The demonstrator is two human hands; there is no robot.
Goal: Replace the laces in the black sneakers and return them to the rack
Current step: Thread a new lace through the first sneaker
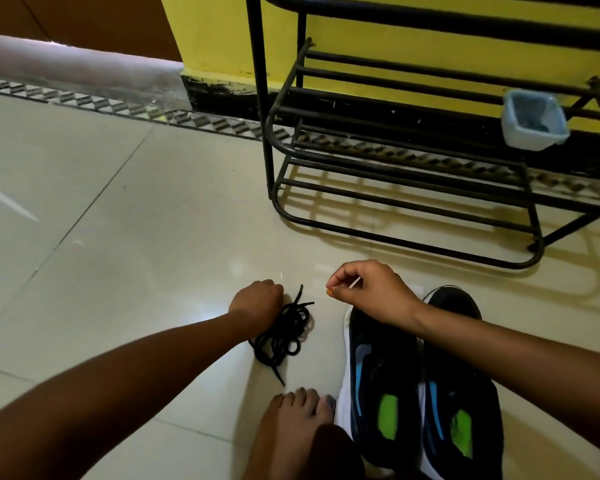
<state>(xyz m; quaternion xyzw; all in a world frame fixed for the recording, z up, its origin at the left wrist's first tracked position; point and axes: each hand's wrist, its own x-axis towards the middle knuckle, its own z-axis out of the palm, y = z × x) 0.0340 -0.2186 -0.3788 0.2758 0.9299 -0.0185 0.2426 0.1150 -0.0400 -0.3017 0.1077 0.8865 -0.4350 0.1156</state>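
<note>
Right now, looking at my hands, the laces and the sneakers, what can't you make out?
Head view:
- Left hand: fingers curl away from the camera; any grip on the black laces is unclear.
- Right hand: fingertips pinched; anything between them is too small to tell.
- Sneakers: uppers too dark to see eyelets; the right forearm crosses the toes.
- Tub on the rack: contents dim and blurred.

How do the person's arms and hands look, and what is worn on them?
Both forearms are bare: no sleeves, watch or bracelet in view. The right hand shows an orange-painted fingernail. The left hand shows no ring; its nails are hidden.
</note>
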